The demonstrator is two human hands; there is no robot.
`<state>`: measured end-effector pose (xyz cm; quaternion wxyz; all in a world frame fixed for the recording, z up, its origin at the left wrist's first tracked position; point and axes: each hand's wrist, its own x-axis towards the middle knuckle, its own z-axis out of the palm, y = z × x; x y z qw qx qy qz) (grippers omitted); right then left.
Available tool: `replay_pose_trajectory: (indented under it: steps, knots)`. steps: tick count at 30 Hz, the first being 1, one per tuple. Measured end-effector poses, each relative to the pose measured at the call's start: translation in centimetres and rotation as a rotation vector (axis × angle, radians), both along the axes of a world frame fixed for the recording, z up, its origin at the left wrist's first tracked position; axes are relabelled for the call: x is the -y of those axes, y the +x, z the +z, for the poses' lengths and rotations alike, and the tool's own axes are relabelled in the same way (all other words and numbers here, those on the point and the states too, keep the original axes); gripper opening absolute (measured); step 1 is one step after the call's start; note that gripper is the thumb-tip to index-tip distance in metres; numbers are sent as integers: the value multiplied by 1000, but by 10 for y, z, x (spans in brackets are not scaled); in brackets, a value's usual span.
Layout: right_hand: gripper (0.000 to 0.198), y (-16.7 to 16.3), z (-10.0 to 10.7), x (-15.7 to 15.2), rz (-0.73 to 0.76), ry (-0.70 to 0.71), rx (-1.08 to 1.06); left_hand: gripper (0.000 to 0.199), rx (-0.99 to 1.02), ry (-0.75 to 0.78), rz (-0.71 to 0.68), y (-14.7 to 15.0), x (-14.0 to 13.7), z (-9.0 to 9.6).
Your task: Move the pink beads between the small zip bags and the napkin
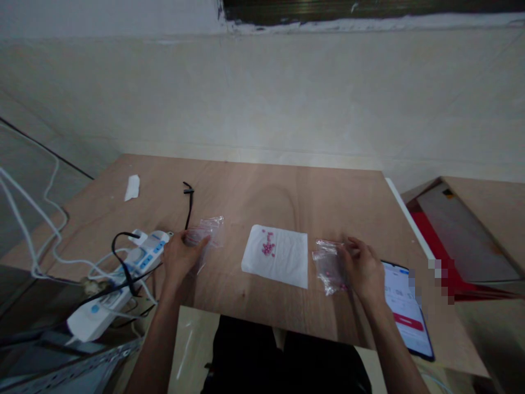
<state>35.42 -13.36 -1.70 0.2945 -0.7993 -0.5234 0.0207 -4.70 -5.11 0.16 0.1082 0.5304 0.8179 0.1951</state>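
My left hand [180, 257] is at the left of the wooden table, its thumb and fingers closed around several clear plastic bags [213, 227]. On the right, the fingers of my right hand [365, 271] curl together over the edge of another clear plastic bag [328, 268], which lies crumpled on the wood. Between both hands lies a white paper sheet [287, 262], flat on the table. Small pink beads [268, 249] sit in a loose cluster on the sheet. My fingertips are partly hidden on both sides.
A white power strip [143, 260] with tangled cables stands left of my left hand. A black cable tie [190, 202] and a white paper scrap [132, 187] lie farther back. Right of my right hand rests a lit phone [404, 306]. An open box [471, 235] stands beyond the table's right edge.
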Motion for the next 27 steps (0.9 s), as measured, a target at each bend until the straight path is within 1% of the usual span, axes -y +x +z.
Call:
replay_pose_trajectory:
  steps: [2, 4, 6, 8, 11, 13, 14, 17, 21, 24, 27]
  knots:
    - [43, -1, 6, 1, 1, 73, 19, 57, 49, 80, 35, 2, 5, 6]
    - [40, -5, 14, 1, 33, 121, -10, 61, 135, 217, 27, 8, 13, 13]
    - [35, -17, 22, -2, 113, 133, -56, 60, 234, 339, -49, 19, 24, 18]
    - [30, -38, 28, -8, 250, 120, -116, 57, 286, 389, -158, 33, 36, 20]
    - [22, -80, 27, -21, 536, 25, -180, 54, 299, 367, -331, 58, 53, 14]
    - [17, -106, 22, -28, 649, -36, -175, 52, 325, 342, -436, 72, 63, 7]
    - [17, -115, 18, -31, 678, -61, -166, 50, 348, 321, -465, 78, 67, 4]
    - [19, -132, 7, -36, 704, -120, -138, 46, 427, 249, -481, 90, 77, -5]
    - [20, -134, -4, -38, 688, -179, -86, 38, 513, 182, -474, 94, 82, -8]
    - [25, -134, -8, -38, 676, -203, -39, 35, 479, 118, -517, 93, 81, -8]
    - [29, -136, -8, -37, 680, -220, 11, 36, 417, 98, -557, 92, 77, -9]
